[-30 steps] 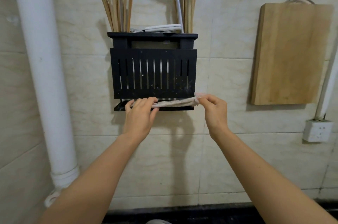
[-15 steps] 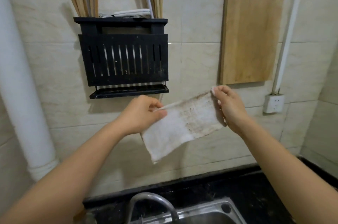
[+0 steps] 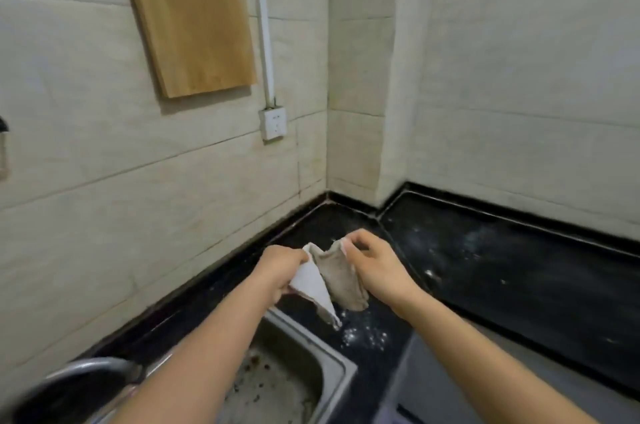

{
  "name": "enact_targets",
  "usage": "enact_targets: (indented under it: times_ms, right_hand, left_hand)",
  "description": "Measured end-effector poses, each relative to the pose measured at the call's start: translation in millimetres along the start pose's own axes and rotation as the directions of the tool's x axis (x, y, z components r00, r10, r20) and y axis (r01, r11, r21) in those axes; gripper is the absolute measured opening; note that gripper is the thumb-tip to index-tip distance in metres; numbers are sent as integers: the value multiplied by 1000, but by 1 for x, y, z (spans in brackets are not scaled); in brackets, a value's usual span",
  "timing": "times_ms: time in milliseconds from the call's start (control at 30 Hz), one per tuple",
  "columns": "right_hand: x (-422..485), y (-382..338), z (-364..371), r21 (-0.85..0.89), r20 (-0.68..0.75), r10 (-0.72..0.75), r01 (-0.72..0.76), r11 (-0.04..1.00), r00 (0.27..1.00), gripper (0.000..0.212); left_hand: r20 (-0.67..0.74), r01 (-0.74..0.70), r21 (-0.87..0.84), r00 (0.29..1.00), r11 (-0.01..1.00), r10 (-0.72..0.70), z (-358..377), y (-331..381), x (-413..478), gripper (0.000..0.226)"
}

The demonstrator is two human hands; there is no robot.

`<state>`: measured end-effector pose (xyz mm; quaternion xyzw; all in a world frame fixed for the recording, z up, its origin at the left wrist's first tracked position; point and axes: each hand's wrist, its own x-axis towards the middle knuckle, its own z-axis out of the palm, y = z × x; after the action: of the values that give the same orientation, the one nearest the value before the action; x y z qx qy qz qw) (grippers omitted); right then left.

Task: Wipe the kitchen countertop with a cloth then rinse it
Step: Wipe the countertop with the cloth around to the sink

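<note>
view: head camera, the only one. It looks down into a kitchen corner.
left hand (image 3: 277,268): its fingers are curled. It pinches the top left edge of the cloth (image 3: 343,281).
right hand (image 3: 375,266): its fingers are curled too. It pinches the top right edge of the cloth, a bit higher than the left hand.
cloth: it hangs in the air between the two hands, folded in a V. One side is white. The other side is grey and looks dirty. Its low tip hangs close over the counter (image 3: 519,285). I cannot tell if it touches.
counter: black and shiny, right under the cloth. Its long part runs off to the right along the wall (image 3: 519,77).
specks (image 3: 363,337): white bits lie on the counter just under the cloth tip. More lie further right.
sink (image 3: 332,356): steel, down and to the left of the cloth. Its corner is just beside the near specks.
tap (image 3: 90,366): bottom left and blurry.
board (image 3: 190,15): wood, high on the wall, well apart from the hands.
which way: the mess is down and to the right of the hands. The right hand is nearer the long part of the counter. The left hand is nearer the sink.
step: I think no wiping is done yet, as the cloth is up in the air and the specks lie there.
next: I think the cloth must go down flat. Then it should wipe along the long way of the counter.
</note>
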<state>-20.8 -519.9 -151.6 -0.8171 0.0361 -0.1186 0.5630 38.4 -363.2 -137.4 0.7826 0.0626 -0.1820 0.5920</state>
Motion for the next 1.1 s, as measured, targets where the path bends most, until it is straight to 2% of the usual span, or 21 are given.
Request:
enact_targets:
  times_ms: [133, 200, 267, 367, 467, 533, 667, 767, 800, 833, 867, 933, 967, 1000, 1033, 1100]
  right_hand:
    - [-49, 44, -79, 164, -117, 154, -133, 977, 981, 15]
    - [-74, 65, -127, 286, -181, 259, -201, 937, 949, 12]
    - [-101, 85, -177, 454, -207, 367, -243, 857, 907, 21]
    - [-146, 110, -255, 648, -249, 420, -172, 742, 873, 22]
    - [-191, 137, -340, 691, -302, 409, -98, 716, 861, 42]
    - [-213, 146, -381, 681, -318, 414, -99, 726, 853, 46]
    - [-267, 177, -469, 706, -442, 464, -21, 708, 767, 25]
    - [-302, 198, -524, 693, -522, 523, -22, 720, 674, 20]
    - [-311, 204, -541, 694, -535, 538, -24, 719, 651, 20]
    - [-320, 209, -556, 699, -544, 545, -16, 715, 638, 19]
    - [-328, 215, -571, 712, -546, 552, 1, 702, 630, 18]
    - [-340, 227, -600, 737, -550, 565, 40, 675, 616, 19]
    - [-345, 236, -614, 740, -556, 575, 42, 671, 600, 20]
    - [-349, 247, -628, 738, -562, 591, 28, 674, 578, 21]
    - [-352, 258, -642, 731, -571, 613, -2, 682, 547, 25]
    - [-357, 283, -673, 717, -600, 664, -69, 694, 446, 27]
  left_hand:
    - [276, 101, -187, 960, 977, -47, 113, 13, -18, 16]
    - [418, 186, -216, 905, 959, -82, 167, 23, -34, 29]
    - [560, 243, -185, 822, 952, -101, 220, 32, -54, 42]
    - [718, 185, -60, 691, 981, -86, 299, 42, -81, 47]
    - [821, 40, 57, 567, 998, -70, 388, 48, -114, 47]
    - [854, -91, 100, 520, 991, -39, 435, 48, -135, 47]
    - [871, -220, 85, 489, 972, 35, 548, 36, -176, 46]
    - [830, -157, 25, 554, 987, 68, 619, 26, -187, 34]
    - [816, -91, 30, 577, 995, 28, 642, 20, -188, 31]
    - [823, -27, 62, 567, 998, -36, 663, 14, -190, 34]
    - [847, 23, 123, 519, 992, -117, 684, 7, -193, 42]
    - [908, 54, 245, 338, 968, -248, 725, -5, -203, 55]
    - [927, 60, 266, 257, 962, -273, 744, -9, -209, 55]
    - [937, 76, 262, 218, 962, -272, 763, -11, -215, 51]
    - [940, 93, 237, 230, 967, -252, 782, -11, -220, 42]
    - [930, 83, 168, 317, 982, -186, 820, -14, -220, 21]
